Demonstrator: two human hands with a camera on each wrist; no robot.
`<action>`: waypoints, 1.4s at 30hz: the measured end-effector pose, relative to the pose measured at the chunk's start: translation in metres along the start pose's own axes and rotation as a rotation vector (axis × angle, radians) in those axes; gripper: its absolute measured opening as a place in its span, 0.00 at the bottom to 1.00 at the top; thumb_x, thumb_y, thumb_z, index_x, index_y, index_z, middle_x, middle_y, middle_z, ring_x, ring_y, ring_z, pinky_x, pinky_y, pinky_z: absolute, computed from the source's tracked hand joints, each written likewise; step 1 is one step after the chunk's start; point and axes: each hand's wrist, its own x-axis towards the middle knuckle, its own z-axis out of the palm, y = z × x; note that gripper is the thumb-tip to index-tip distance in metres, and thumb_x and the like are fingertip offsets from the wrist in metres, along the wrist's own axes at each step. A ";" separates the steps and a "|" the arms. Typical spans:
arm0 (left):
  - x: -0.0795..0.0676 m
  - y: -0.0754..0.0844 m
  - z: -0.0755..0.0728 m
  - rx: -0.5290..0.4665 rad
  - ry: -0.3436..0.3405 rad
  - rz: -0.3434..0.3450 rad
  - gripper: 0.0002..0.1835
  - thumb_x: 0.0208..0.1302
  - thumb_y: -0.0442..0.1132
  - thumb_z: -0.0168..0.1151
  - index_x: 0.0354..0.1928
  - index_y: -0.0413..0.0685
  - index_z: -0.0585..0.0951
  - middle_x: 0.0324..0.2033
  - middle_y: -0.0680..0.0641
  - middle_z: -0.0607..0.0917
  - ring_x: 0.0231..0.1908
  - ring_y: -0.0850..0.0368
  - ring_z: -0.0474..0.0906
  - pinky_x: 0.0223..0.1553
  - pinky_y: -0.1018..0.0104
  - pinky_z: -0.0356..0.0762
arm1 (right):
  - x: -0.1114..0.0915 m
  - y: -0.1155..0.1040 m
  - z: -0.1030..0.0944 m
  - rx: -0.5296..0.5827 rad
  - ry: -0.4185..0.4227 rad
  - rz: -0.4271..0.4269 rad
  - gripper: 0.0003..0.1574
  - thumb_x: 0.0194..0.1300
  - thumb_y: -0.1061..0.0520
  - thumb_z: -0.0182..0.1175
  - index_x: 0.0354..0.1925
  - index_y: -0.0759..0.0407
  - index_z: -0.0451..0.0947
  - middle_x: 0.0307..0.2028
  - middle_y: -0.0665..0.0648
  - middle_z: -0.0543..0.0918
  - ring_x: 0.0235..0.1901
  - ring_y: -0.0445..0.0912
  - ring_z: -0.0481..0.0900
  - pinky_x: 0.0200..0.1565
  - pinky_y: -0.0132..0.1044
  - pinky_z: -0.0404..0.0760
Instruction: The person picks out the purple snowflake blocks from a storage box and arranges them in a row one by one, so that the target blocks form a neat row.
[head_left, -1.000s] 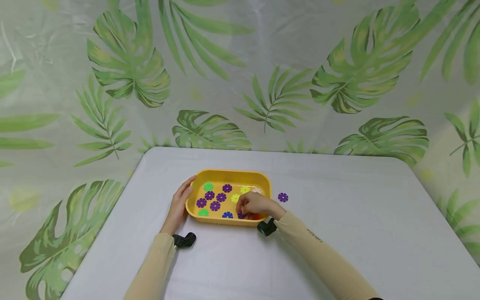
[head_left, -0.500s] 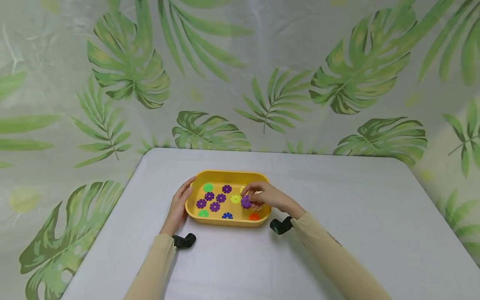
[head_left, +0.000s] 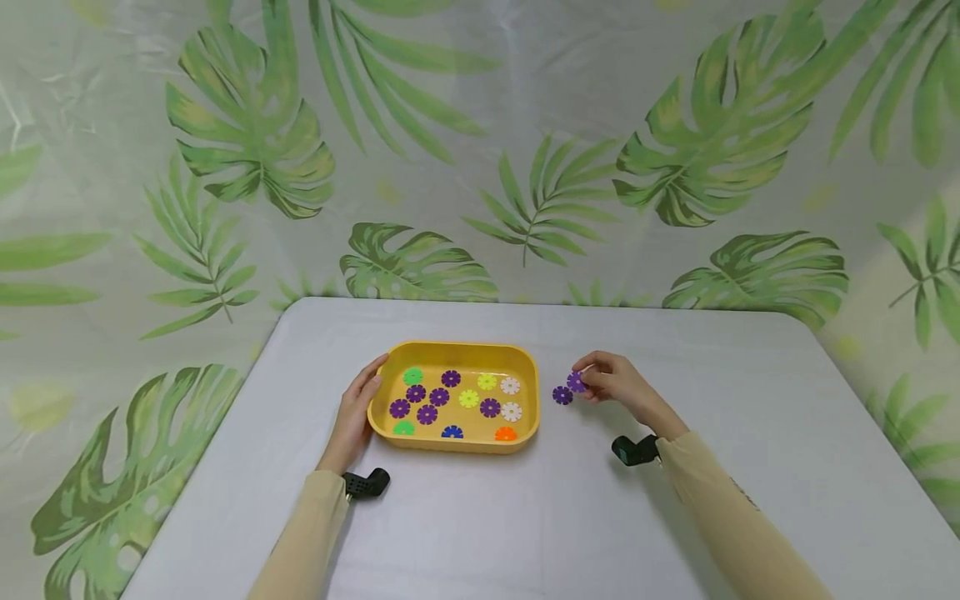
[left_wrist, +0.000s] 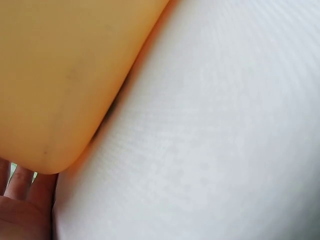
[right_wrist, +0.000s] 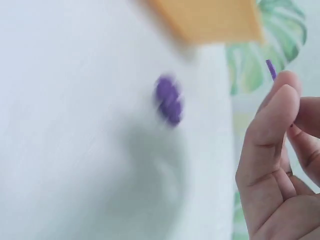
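In the head view a yellow tray [head_left: 454, 446] holds several notched plastic snowflake discs. My left hand [head_left: 351, 421] lies against the tray's left end, its fingers straight along the wall and the fingertips at the rim. Some of those fingers [left_wrist: 21, 182] show beyond the tray wall in the left wrist view. To the right of the tray, my right hand [head_left: 618, 385] pinches a purple snowflake disc [head_left: 576, 382] between thumb and fingers. Just left of it, another purple disc [head_left: 562, 396] lies on the table. The right wrist view shows the held disc [right_wrist: 270, 69] edge-on.
Inside the tray are purple discs [head_left: 427, 415], green ones [head_left: 412, 377], yellow ones [head_left: 487, 382], white ones [head_left: 511, 412], a blue one [head_left: 452, 432] and an orange one [head_left: 506, 434]. A white cloth covers the table [head_left: 712, 400]; a leaf-patterned curtain [head_left: 555, 100] hangs behind.
My right hand has lifted a purple disc from the tray and carried it right, out over the table beside the loose purple disc. The left hand stays at the tray's end.
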 end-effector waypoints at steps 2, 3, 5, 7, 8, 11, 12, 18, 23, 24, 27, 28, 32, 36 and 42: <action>0.000 0.000 0.000 0.002 0.001 0.004 0.24 0.75 0.49 0.46 0.70 0.55 0.65 0.70 0.54 0.60 0.69 0.57 0.53 0.68 0.60 0.53 | -0.002 0.009 -0.005 -0.002 0.008 0.024 0.17 0.69 0.65 0.48 0.52 0.76 0.69 0.32 0.60 0.77 0.27 0.45 0.76 0.33 0.38 0.83; 0.000 -0.001 0.000 0.003 -0.001 0.004 0.24 0.75 0.49 0.45 0.70 0.55 0.65 0.70 0.54 0.60 0.69 0.57 0.53 0.68 0.61 0.53 | -0.002 0.013 -0.007 -0.006 0.010 0.036 0.17 0.69 0.66 0.48 0.52 0.77 0.69 0.32 0.61 0.77 0.27 0.45 0.77 0.33 0.38 0.83; 0.000 -0.001 0.000 0.010 -0.002 0.004 0.24 0.75 0.49 0.45 0.70 0.55 0.65 0.70 0.54 0.60 0.70 0.57 0.52 0.68 0.60 0.53 | -0.003 0.020 -0.008 -0.017 0.015 0.063 0.17 0.68 0.67 0.48 0.52 0.77 0.69 0.33 0.61 0.77 0.27 0.45 0.78 0.33 0.38 0.83; 0.000 -0.001 0.001 0.015 0.001 0.002 0.24 0.75 0.49 0.45 0.70 0.55 0.65 0.70 0.54 0.60 0.70 0.57 0.51 0.69 0.60 0.52 | -0.003 0.025 -0.009 -0.029 0.019 0.084 0.17 0.68 0.68 0.47 0.52 0.77 0.69 0.33 0.62 0.77 0.27 0.45 0.78 0.32 0.37 0.83; 0.000 0.000 0.001 0.015 0.002 -0.002 0.24 0.75 0.48 0.45 0.70 0.55 0.65 0.70 0.54 0.60 0.70 0.57 0.51 0.69 0.61 0.52 | -0.002 0.027 -0.009 -0.039 0.023 0.092 0.17 0.68 0.68 0.47 0.52 0.77 0.69 0.33 0.63 0.78 0.26 0.45 0.79 0.32 0.36 0.83; 0.000 0.000 0.001 0.014 0.005 -0.011 0.24 0.76 0.48 0.45 0.70 0.55 0.65 0.70 0.54 0.60 0.69 0.58 0.52 0.68 0.61 0.52 | -0.002 0.031 -0.008 -0.078 0.039 0.119 0.17 0.67 0.68 0.46 0.52 0.76 0.70 0.33 0.64 0.78 0.25 0.45 0.80 0.30 0.35 0.83; 0.000 0.000 0.001 0.016 0.004 -0.013 0.24 0.76 0.48 0.44 0.70 0.55 0.65 0.70 0.54 0.60 0.69 0.57 0.52 0.68 0.61 0.53 | -0.002 0.032 -0.008 -0.090 0.044 0.125 0.17 0.67 0.69 0.46 0.52 0.76 0.70 0.32 0.64 0.78 0.24 0.44 0.80 0.30 0.34 0.83; -0.002 0.003 0.000 -0.002 -0.003 -0.034 0.24 0.76 0.48 0.45 0.70 0.56 0.65 0.70 0.53 0.59 0.69 0.55 0.53 0.68 0.60 0.54 | -0.004 0.025 -0.004 -0.171 0.096 0.112 0.17 0.68 0.68 0.46 0.52 0.74 0.72 0.37 0.66 0.77 0.24 0.44 0.80 0.29 0.34 0.83; -0.002 0.007 -0.001 0.003 0.012 -0.055 0.23 0.76 0.46 0.44 0.70 0.54 0.65 0.70 0.53 0.59 0.69 0.56 0.52 0.68 0.60 0.53 | -0.003 0.003 0.009 -0.103 0.091 0.009 0.16 0.71 0.65 0.48 0.52 0.74 0.72 0.45 0.72 0.74 0.29 0.47 0.81 0.35 0.37 0.84; -0.002 0.007 -0.001 0.007 0.014 -0.056 0.23 0.76 0.46 0.43 0.70 0.53 0.65 0.71 0.53 0.59 0.69 0.56 0.52 0.69 0.60 0.53 | -0.002 -0.003 0.013 -0.082 0.074 -0.015 0.17 0.71 0.64 0.48 0.53 0.75 0.71 0.47 0.72 0.73 0.30 0.49 0.81 0.36 0.37 0.84; -0.001 0.009 -0.001 0.016 0.013 -0.057 0.23 0.77 0.45 0.42 0.70 0.52 0.65 0.71 0.52 0.59 0.70 0.55 0.52 0.69 0.59 0.52 | 0.000 -0.022 0.032 -0.005 0.016 -0.060 0.18 0.72 0.62 0.50 0.54 0.75 0.70 0.48 0.73 0.74 0.33 0.53 0.81 0.39 0.39 0.84; -0.001 0.010 -0.001 0.018 0.015 -0.059 0.23 0.77 0.45 0.42 0.70 0.53 0.65 0.71 0.52 0.59 0.69 0.55 0.52 0.69 0.59 0.53 | 0.000 -0.028 0.039 0.018 -0.011 -0.067 0.19 0.72 0.62 0.50 0.55 0.74 0.70 0.49 0.73 0.73 0.34 0.53 0.81 0.39 0.39 0.84; 0.000 0.010 0.000 0.028 0.014 -0.058 0.23 0.77 0.45 0.42 0.70 0.52 0.65 0.71 0.52 0.58 0.70 0.55 0.51 0.69 0.59 0.52 | 0.007 -0.044 0.070 0.087 -0.122 -0.080 0.20 0.71 0.63 0.49 0.56 0.75 0.68 0.51 0.74 0.72 0.35 0.52 0.80 0.41 0.41 0.84; 0.002 0.009 0.001 0.043 0.015 -0.054 0.23 0.76 0.44 0.43 0.70 0.52 0.64 0.72 0.51 0.56 0.71 0.54 0.48 0.69 0.58 0.50 | 0.016 -0.050 0.096 0.093 -0.190 -0.060 0.20 0.71 0.64 0.49 0.57 0.75 0.68 0.52 0.74 0.72 0.35 0.51 0.80 0.41 0.40 0.84; 0.003 0.008 0.003 0.040 0.002 -0.033 0.24 0.75 0.40 0.46 0.71 0.51 0.64 0.72 0.52 0.56 0.71 0.58 0.44 0.70 0.60 0.46 | 0.025 -0.055 0.122 0.079 -0.202 0.044 0.18 0.72 0.65 0.48 0.56 0.74 0.69 0.49 0.72 0.75 0.37 0.55 0.81 0.44 0.43 0.83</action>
